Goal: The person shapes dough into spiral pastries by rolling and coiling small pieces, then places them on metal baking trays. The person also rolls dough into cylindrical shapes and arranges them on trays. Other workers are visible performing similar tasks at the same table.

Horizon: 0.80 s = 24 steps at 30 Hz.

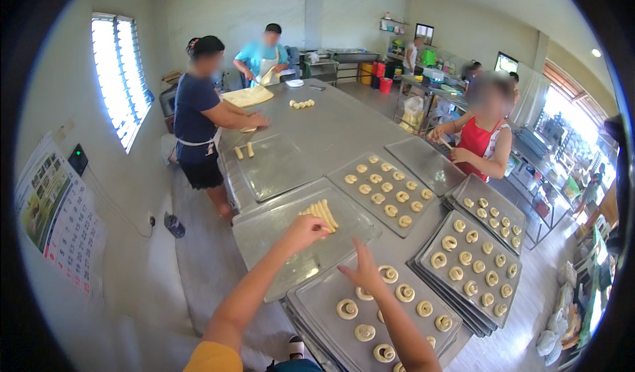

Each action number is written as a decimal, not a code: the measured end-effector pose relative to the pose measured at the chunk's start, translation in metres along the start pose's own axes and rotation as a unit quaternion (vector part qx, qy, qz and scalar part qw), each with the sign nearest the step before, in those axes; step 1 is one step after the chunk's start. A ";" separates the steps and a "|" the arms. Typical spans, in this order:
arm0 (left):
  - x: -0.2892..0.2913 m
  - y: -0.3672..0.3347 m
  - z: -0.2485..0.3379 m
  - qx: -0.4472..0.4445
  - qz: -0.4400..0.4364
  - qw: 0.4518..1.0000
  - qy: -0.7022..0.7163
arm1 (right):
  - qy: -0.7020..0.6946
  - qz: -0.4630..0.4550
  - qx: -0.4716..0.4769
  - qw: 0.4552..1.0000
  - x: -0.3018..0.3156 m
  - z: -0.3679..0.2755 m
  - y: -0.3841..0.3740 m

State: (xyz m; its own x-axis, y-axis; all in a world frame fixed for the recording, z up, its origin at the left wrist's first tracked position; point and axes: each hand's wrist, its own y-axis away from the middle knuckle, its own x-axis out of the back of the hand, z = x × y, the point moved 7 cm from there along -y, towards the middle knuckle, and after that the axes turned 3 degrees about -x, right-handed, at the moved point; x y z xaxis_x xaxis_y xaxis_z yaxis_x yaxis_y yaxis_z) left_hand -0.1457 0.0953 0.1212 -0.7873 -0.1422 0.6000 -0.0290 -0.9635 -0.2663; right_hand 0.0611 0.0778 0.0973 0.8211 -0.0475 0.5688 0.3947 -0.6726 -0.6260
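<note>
Several pale dough strips [322, 214] lie side by side on a metal tray [274, 276] ahead of me. My left hand [306, 232] is at their near ends, its fingertips pinched on one dough strip; the hand partly covers the others. To its right, my right hand [365, 271] hovers with fingers and thumb spread and nothing in them. Under it is a nearer tray [311, 299] of coiled dough pieces [365, 332]. My right hand and forearm hide some of those coils.
Stacked trays [423, 259] of coils stand at right; another coil tray [344, 185] lies beyond. A person in dark blue [196, 100] handles dough at left, one in light blue [258, 55] at the far end. Across the table, someone in a red apron [477, 147] holds a dough piece.
</note>
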 end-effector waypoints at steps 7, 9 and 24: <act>0.058 0.063 0.115 -0.011 0.061 0.970 0.235 | -0.297 -0.248 -0.192 0.902 0.017 -0.038 0.015; 0.081 0.080 0.104 0.017 0.121 0.956 0.267 | -0.191 -0.254 -0.158 0.935 0.056 -0.061 0.023; 0.039 0.199 0.180 -0.078 -0.207 0.974 0.038 | 0.119 0.103 -0.001 0.988 0.299 -0.151 -0.003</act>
State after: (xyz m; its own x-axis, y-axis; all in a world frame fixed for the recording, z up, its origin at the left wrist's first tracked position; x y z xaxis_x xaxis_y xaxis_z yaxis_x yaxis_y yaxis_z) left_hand -0.0706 -0.1431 0.2274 -0.7314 0.2755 0.6238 -0.4430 -0.8874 -0.1276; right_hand 0.2432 -0.0459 0.3496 0.7630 -0.3556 0.5398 0.2295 -0.6317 -0.7405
